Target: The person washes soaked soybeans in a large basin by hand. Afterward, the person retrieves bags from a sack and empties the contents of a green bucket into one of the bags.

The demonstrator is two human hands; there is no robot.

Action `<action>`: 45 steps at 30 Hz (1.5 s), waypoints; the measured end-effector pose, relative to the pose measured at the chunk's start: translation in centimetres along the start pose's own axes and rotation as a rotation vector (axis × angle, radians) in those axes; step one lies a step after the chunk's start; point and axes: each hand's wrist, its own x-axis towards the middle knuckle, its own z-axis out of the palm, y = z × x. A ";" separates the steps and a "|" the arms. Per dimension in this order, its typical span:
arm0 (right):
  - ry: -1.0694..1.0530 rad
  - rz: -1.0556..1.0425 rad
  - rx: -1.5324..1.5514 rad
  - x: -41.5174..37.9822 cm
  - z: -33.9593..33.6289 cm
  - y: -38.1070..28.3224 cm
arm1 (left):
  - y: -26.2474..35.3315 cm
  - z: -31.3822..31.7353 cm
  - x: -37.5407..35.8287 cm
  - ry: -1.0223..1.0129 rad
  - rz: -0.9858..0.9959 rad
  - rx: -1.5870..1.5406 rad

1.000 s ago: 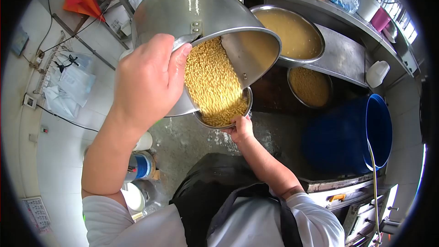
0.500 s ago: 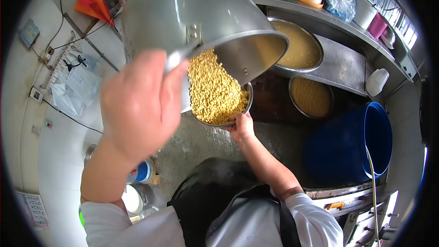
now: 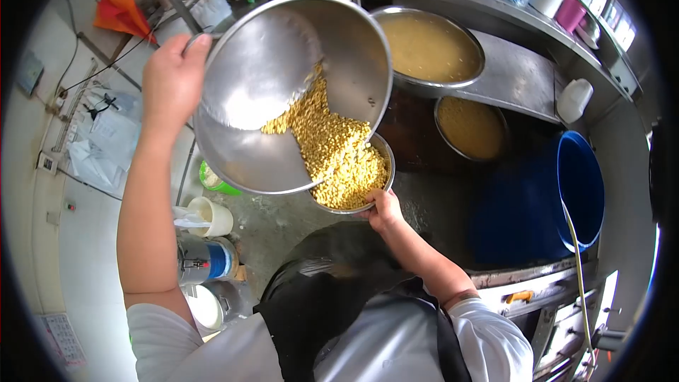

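My left hand is closed on the side handle of a large steel pot, which is tipped with its mouth towards me. Yellow beans, apparently soybeans, spill over the pot's lower rim into a smaller steel bowl. Beneath that rim, my right hand grips the bowl by its near right edge, thumb on the rim and fingers below. The bowl is heaped with beans, and some still lie along the pot's inner wall.
A wide basin of cloudy liquid stands at the back, with a metal bowl of tan contents below it. To the right is a blue barrel with a hose. White buckets stand on the floor at left.
The pot has turned so its inside faces me, and my left hand has moved up and left with it. Fewer beans show in the pot. My right hand still holds the bowl.
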 end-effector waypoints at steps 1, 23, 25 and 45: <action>0.028 0.009 -0.009 -0.6 -1.4 0.1 | -2.6 1.5 0.2 -0.013 -0.022 -0.106; 0.274 -0.029 0.137 -7.1 -22.0 -1.3 | -13.3 2.3 -11.9 -0.163 -1.230 -1.365; 0.307 -0.066 0.141 -7.0 -22.9 -2.1 | -14.0 2.0 -13.1 -0.099 -1.244 -1.379; 0.235 -0.833 -0.228 4.4 1.0 -33.5 | -27.0 12.9 -17.5 0.147 -1.459 -1.431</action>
